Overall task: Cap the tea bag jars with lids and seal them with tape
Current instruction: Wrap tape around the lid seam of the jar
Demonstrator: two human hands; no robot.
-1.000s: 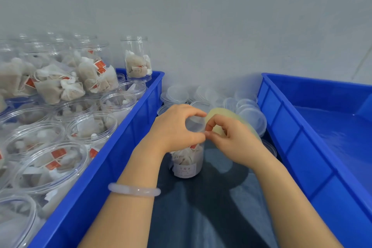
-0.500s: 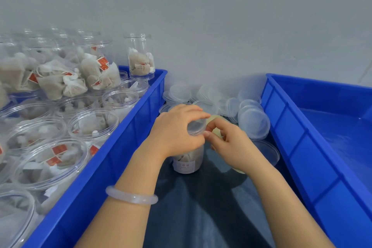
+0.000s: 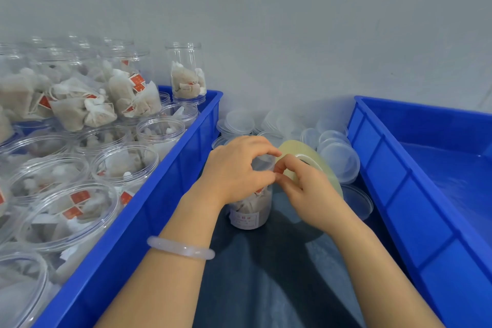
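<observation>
Item: one tea bag jar [image 3: 250, 211], clear plastic with a white label low on its side, upright on the dark cloth [image 3: 266, 279] between two blue bins. Long axis vertical. Contents: tea bags, filling the lower part. Lid [image 3: 263, 163]: translucent and glimpsed between the fingers; it looks seated, though the fingers hide most of the rim. Left hand [image 3: 238, 167]: curled over the jar's top from the left, fingers and thumb gripping the neck. Right hand [image 3: 308, 190]: just right of the jar's top, fingers curled on the tape roll [image 3: 299, 148], thumb and forefinger pinched together at the jar's rim, touching the left fingertips. Whether a free tape end lies under that pinch cannot be told, as the tape is clear. The roll stands tilted on edge behind the right hand, right beside the lid. Governing relation: the seam to be sealed rings the neck horizontally, across the jar's axis, and the roll sits on its right side, so the tape would probably be led round from there while the left hand steadies or turns the jar. Stock nearby: loose lids [image 3: 339, 159] heaped behind, uncapped jars [image 3: 125, 165] in the left bin [image 3: 186, 149], and the right bin [image 3: 399, 183].
</observation>
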